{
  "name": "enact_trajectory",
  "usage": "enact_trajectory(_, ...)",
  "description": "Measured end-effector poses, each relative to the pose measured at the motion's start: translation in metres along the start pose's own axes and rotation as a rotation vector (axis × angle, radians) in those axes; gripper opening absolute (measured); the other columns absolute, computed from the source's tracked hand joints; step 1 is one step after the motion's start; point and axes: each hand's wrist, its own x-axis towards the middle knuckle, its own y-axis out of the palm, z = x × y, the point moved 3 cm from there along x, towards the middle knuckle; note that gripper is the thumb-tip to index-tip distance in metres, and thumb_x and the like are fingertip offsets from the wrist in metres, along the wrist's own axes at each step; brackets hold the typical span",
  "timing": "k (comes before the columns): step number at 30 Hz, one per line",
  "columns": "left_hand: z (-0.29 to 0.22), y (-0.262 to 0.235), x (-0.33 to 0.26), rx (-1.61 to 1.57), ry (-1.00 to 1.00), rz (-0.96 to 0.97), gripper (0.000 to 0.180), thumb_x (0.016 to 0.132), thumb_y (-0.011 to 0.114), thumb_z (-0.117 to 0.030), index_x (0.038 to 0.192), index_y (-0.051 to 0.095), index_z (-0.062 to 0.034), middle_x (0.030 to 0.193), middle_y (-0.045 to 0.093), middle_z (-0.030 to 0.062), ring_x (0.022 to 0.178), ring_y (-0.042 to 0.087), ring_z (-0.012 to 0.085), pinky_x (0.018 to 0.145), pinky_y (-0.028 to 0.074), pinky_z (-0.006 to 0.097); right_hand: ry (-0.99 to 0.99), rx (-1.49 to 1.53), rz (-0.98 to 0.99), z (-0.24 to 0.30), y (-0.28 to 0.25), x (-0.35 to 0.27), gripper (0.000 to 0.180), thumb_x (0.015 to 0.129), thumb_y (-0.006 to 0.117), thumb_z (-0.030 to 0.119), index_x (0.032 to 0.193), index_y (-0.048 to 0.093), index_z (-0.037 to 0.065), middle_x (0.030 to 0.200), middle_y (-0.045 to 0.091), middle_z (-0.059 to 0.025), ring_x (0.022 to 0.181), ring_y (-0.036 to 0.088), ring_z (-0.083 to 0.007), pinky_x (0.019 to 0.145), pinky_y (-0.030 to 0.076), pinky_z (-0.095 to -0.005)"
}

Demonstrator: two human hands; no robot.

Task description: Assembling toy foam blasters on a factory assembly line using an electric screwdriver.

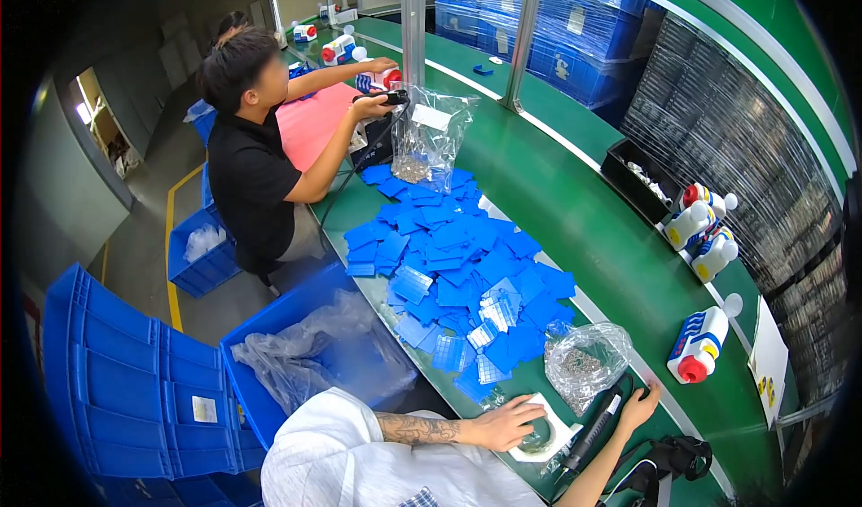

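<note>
My left hand (505, 424) lies over a white square piece with a round opening (558, 437), its fingers gripping the near-left edge. To the right, a black electric screwdriver (596, 428) lies slantwise on the green bench. My right hand (637, 410) is beside its upper end, fingers curled on something dark that I cannot make out. Just beyond both hands sits an open clear plastic bag of small metal parts (576, 365). A large heap of flat blue plastic pieces (467, 264) spreads beyond it, some with clear or whitish faces.
Another person (256, 148) works farther along the green bench, a hand on a white-and-blue toy-like unit (377, 79). Similar units (699, 343) stand along the right side. A blue crate (314, 354) with plastic film is at left. Black straps and cables (669, 462) lie near my right arm.
</note>
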Motion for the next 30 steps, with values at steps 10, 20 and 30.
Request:
enact_trajectory(10, -0.001, -0.002, 0.001, 0.004, 0.006, -0.016, 0.014, 0.066, 0.056, -0.011, 0.074, 0.051, -0.0003, 0.119, 0.038, 0.0197, 0.117, 0.034, 0.0312, 0.100, 0.021, 0.049, 0.004, 0.026, 0.012, 0.006, -0.004, 0.001, 0.029, 0.073, 0.050, 0.006, 0.101, 0.053, -0.002, 0.107, 0.053, -0.0173, 0.104, 0.047, -0.0323, 0.090, 0.034, -0.0370)
enact_trajectory(20, -0.002, -0.003, 0.002, -0.003, 0.007, -0.023, 0.014, 0.065, 0.056, -0.010, 0.074, 0.051, -0.0004, 0.118, 0.039, 0.0193, 0.117, 0.034, 0.0311, 0.100, 0.021, 0.050, 0.001, -0.010, -0.004, 0.001, -0.001, 0.000, 0.029, 0.074, 0.050, 0.006, 0.102, 0.053, -0.002, 0.107, 0.053, -0.0174, 0.106, 0.046, -0.0324, 0.092, 0.033, -0.0379)
enact_trajectory(30, -0.002, -0.002, 0.001, 0.015, 0.001, -0.021, 0.015, 0.065, 0.057, -0.011, 0.074, 0.051, -0.0004, 0.118, 0.039, 0.0194, 0.117, 0.035, 0.0310, 0.100, 0.021, 0.050, -0.004, -0.015, 0.002, 0.002, -0.002, 0.000, 0.029, 0.075, 0.049, 0.007, 0.102, 0.053, -0.002, 0.109, 0.052, -0.0189, 0.107, 0.046, -0.0330, 0.093, 0.033, -0.0383)
